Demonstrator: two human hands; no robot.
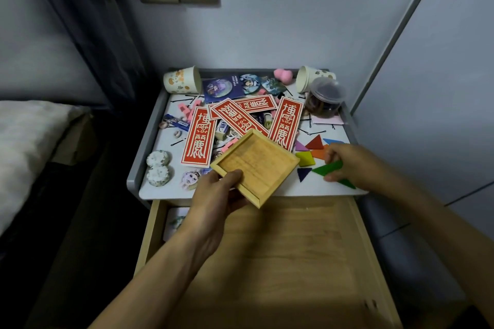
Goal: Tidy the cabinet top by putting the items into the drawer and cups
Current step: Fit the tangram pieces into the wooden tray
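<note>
left hand [213, 195] grips one wooden tray [259, 165], right hand [347, 163] pinches one green triangle [324, 169], near four red cards [199, 136], two cups [181, 80].

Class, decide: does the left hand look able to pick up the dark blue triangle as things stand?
Probably not yet: the left hand grips the wooden tray, so that hand is full. The dark blue triangle lies uncovered just right of the tray.

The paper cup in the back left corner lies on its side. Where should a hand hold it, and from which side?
Probably best: hold the paper cup around its middle, coming from above and the front. It lies on its side with its mouth facing right, so the curved wall is free on top, while the cabinet rim stands close at its left and back.
</note>
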